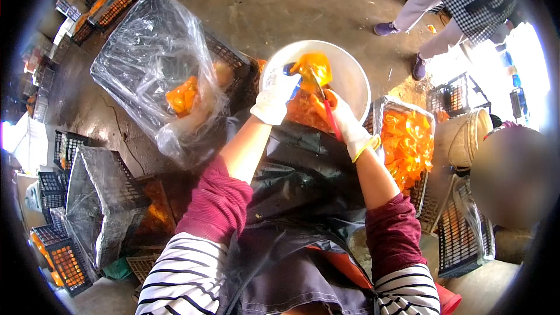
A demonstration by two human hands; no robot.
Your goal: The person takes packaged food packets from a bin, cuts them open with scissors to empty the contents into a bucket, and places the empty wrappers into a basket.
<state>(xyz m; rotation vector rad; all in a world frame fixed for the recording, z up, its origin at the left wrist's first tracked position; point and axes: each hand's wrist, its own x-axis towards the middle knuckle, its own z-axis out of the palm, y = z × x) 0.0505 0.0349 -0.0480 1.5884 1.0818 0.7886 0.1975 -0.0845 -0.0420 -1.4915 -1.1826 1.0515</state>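
Over a white bucket (pixel 363 81), my left hand (pixel 277 94), in a white and blue glove, grips a glossy yellow-orange bell pepper (pixel 318 65). My right hand (pixel 344 119), also gloved, is closed around a red-handled tool (pixel 332 118) with a thin metal blade, which meets the pepper; whether it is a knife or scissors is unclear. Reddish-orange pieces (pixel 304 108) lie inside the bucket below my hands. To the left, a clear plastic bag (pixel 146 52) lines a crate and has orange pieces (pixel 183 97) in it.
Just right of the bucket stands a crate heaped with orange pieces (pixel 405 143). Beyond it are a pale bucket (pixel 466 134) and a black crate (pixel 461 233). One person (pixel 461 6) stands at the upper right; another person's head (pixel 513 175) is close by. Stacked crates (pixel 64 256) line the left.
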